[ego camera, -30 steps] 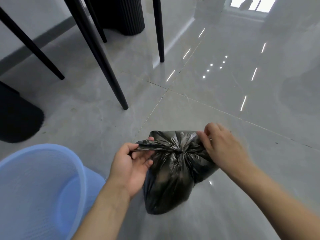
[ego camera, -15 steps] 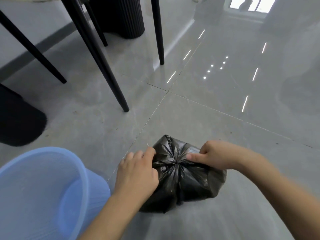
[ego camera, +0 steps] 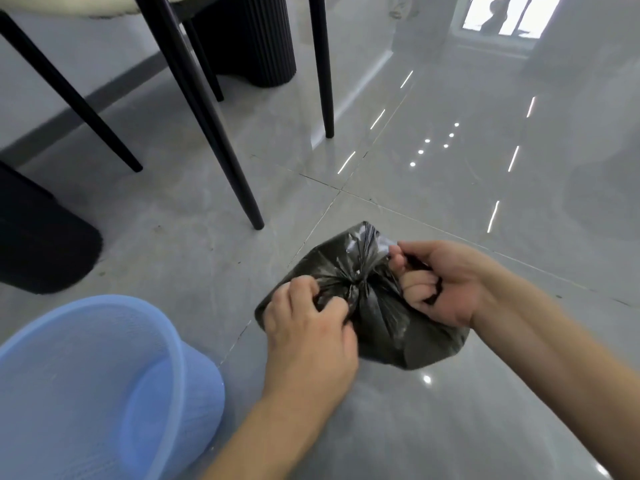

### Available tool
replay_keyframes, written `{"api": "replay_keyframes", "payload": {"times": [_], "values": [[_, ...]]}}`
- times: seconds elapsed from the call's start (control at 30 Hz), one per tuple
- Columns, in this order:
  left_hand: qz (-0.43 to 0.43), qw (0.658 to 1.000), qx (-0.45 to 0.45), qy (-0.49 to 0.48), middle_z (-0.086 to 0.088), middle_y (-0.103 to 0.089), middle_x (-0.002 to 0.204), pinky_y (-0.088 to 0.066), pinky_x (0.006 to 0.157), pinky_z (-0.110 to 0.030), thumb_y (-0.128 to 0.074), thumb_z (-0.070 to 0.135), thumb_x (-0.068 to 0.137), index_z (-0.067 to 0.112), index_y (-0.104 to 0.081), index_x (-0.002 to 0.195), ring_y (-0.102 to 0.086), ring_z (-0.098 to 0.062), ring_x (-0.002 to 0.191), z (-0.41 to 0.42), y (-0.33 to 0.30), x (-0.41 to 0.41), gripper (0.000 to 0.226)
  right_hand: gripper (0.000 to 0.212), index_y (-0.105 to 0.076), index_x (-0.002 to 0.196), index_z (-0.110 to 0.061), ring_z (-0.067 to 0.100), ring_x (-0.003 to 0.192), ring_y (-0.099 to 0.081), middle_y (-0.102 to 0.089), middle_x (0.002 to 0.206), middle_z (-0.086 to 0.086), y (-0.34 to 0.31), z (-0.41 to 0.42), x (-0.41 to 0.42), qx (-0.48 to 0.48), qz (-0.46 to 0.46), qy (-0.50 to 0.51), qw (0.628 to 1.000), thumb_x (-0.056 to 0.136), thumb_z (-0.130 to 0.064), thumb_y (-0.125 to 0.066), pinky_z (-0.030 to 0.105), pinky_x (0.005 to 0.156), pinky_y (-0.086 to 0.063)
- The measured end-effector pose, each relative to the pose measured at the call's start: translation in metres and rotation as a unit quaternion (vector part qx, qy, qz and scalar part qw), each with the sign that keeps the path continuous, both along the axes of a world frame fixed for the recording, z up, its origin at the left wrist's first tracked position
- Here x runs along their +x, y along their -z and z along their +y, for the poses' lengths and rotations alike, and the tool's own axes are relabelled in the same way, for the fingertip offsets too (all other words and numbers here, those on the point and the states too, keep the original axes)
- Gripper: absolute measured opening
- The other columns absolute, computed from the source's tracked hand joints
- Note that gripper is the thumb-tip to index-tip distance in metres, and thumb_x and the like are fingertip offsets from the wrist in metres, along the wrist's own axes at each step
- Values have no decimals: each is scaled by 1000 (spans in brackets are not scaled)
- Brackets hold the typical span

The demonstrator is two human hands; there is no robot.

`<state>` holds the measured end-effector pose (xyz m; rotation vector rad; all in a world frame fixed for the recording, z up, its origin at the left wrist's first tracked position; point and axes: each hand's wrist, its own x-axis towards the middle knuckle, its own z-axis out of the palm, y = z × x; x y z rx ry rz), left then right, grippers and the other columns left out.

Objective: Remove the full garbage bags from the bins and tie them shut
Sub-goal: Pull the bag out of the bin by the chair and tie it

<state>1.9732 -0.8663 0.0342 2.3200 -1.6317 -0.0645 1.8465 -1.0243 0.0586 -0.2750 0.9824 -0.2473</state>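
Observation:
A full black garbage bag (ego camera: 384, 327) sits on the grey tiled floor, its top gathered into a twisted knot at the middle. My left hand (ego camera: 308, 327) pinches a strip of the bag's plastic on the left of the knot. My right hand (ego camera: 440, 282) is closed on another strip on the right, palm turned up. A loose flap of plastic sticks up at the bag's far side. The light blue mesh bin (ego camera: 104, 386) stands at the lower left with no bag in it.
Black chair legs (ego camera: 214, 133) slant down to the floor behind the bag, with a white seat edge above. A ribbed black round base (ego camera: 252, 39) stands at the back and a dark object (ego camera: 38, 247) at the left edge. Glossy floor spreads to the right.
The bag dropped from hanging between my hands onto the floor. My hands moved in to the knot, and now each pulls a strip outward; my right hand has turned palm up.

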Motion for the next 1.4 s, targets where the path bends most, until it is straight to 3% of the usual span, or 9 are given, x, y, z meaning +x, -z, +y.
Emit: {"api": "replay_keyframes", "payload": {"times": [0.23,0.4,0.53,0.67,0.83,0.97,1.1,1.23,1.4], "values": [[64,989,93,92,10,-34,125,-20,101,-33,-32,44,94,29,-53,91,-28,-16,121,0,10,-15,25,28,-63,86,-11,3,30,-24,-63,64,-1,22,19,15,-185,91,153,967,101,-26,-45,15,27,-18],[53,976,120,174,15,-47,104,-23,101,-34,-18,42,95,30,-44,89,-37,-13,108,4,-3,-8,30,25,-74,88,-15,4,39,-45,-76,80,-4,48,33,6,-316,145,68,935,97,-28,-55,14,39,-38],[52,978,62,193,14,-44,87,-32,93,-35,-24,39,95,29,-39,81,-44,-14,92,0,-12,-2,23,20,-76,76,-16,8,77,-67,-76,81,-4,60,44,10,-448,165,-77,875,89,-22,-62,28,80,-52],[84,988,11,132,10,-47,80,-38,80,-35,-39,32,93,27,-41,76,-47,-17,81,-5,-14,10,18,30,-49,59,-9,11,62,-47,-48,58,-4,69,53,6,-543,166,-214,795,79,-32,-44,47,71,-43],[204,977,30,47,7,-53,86,-39,82,-35,-46,26,96,19,-53,80,-49,-17,87,-18,0,34,18,41,-53,66,-12,13,62,-51,-51,63,-2,70,57,6,-489,106,-337,798,75,-52,-53,42,66,-45],[365,929,57,-12,9,-52,68,-42,65,-33,-47,27,97,22,-52,77,-49,-7,65,-22,12,42,21,22,-51,69,-26,7,62,-53,-57,65,-8,67,59,7,-649,183,-433,599,73,-47,-54,25,57,-39],[464,884,34,-45,-3,-66,85,-50,82,-36,-43,21,100,16,-56,86,-64,-15,86,-16,28,42,20,18,-34,70,-25,15,71,-52,-46,74,-9,67,62,4,-795,197,-408,403,72,-34,-50,31,55,-41],[486,871,-12,-71,-2,-64,81,-47,73,-26,-41,19,101,18,-56,87,-62,-14,81,-12,37,33,20,11,-46,79,-20,20,67,-54,-53,75,-5,64,60,-1,-843,209,-383,315,72,-25,-53,33,50,-40],[508,855,-29,-97,2,-68,96,-46,85,-24,-43,16,101,21,-62,97,-61,-12,94,-14,41,28,21,12,-60,87,-16,22,69,-53,-56,77,-2,68,59,-12,-859,244,-340,294,82,-24,-52,34,57,-42]]}}
